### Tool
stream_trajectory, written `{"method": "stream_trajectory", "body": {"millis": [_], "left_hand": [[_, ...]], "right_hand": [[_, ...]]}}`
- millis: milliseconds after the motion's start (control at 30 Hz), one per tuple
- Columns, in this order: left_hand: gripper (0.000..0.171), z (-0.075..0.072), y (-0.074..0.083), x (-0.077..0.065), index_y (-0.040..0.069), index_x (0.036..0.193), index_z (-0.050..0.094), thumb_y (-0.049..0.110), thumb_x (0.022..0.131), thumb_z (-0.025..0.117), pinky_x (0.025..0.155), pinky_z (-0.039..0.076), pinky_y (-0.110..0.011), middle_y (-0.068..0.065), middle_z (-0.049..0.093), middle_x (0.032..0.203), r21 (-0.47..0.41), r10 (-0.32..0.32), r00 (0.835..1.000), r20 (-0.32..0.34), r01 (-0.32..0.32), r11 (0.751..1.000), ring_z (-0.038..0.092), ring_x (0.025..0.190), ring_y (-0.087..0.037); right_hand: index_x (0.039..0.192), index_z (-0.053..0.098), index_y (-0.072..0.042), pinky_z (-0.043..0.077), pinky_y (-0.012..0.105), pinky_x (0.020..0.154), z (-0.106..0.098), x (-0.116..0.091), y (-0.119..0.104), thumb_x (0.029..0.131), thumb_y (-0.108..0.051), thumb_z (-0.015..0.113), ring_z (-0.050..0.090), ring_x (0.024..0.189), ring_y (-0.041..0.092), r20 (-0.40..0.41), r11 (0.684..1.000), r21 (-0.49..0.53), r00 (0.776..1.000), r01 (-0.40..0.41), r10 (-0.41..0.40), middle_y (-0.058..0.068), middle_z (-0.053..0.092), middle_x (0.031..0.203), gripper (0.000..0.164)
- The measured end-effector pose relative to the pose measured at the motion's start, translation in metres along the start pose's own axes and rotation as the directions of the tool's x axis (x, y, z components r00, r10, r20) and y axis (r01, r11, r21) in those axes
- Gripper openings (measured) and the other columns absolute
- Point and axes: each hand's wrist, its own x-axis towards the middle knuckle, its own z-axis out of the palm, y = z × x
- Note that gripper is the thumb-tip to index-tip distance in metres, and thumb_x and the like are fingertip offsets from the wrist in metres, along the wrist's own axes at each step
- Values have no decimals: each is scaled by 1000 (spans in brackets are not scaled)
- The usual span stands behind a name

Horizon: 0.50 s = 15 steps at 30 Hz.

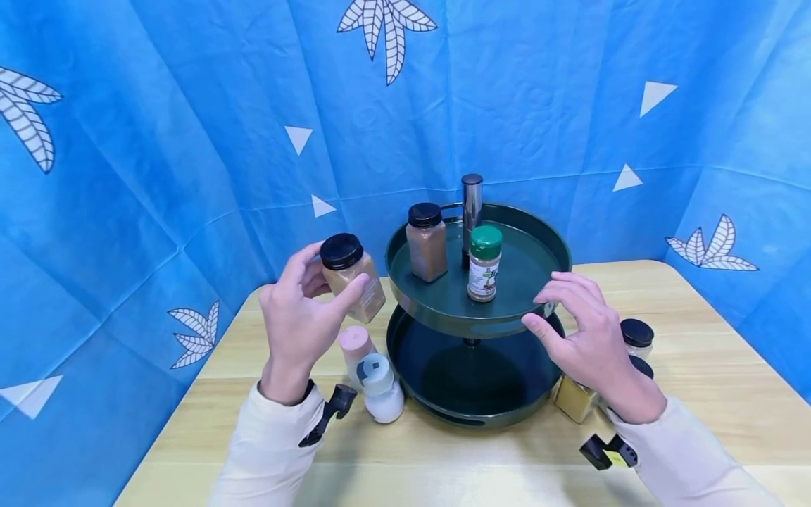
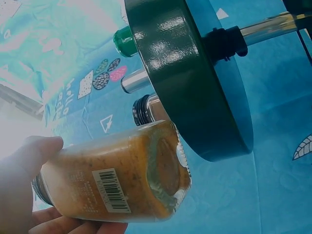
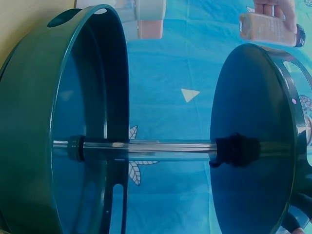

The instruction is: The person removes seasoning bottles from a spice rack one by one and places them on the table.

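My left hand grips a square spice jar with a black lid, tilted, in the air left of a dark green two-tier tray stand. In the left wrist view the jar's barcode label and base face the camera, thumb and fingers around its lid end. My right hand is at the right rim of the upper tier, thumb and fingers apart, fingertips right at the rim. On that tier stand a brown spice jar with a black lid and a small green-capped shaker, near the metal post.
Left of the stand, a pink-topped bottle and a white bottle are on the wooden table. Black-lidded jars stand at the right, partly behind my right hand. A blue patterned cloth hangs behind.
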Motion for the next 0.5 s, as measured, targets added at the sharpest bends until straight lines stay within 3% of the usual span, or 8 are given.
{"method": "stream_trajectory", "body": {"millis": [500], "left_hand": [[55,-6,-5,-10,-9,111,60,5,64,86,60,60,-48,-25,72,93,9,-62,998,14,62,998,71,73,-31]], "right_hand": [[90,68,-5,46,66,87,-2,-1,-1,69,-14,80,54,113,35,8,1000,-6,1000,-6,6,16,70,92,26]]}}
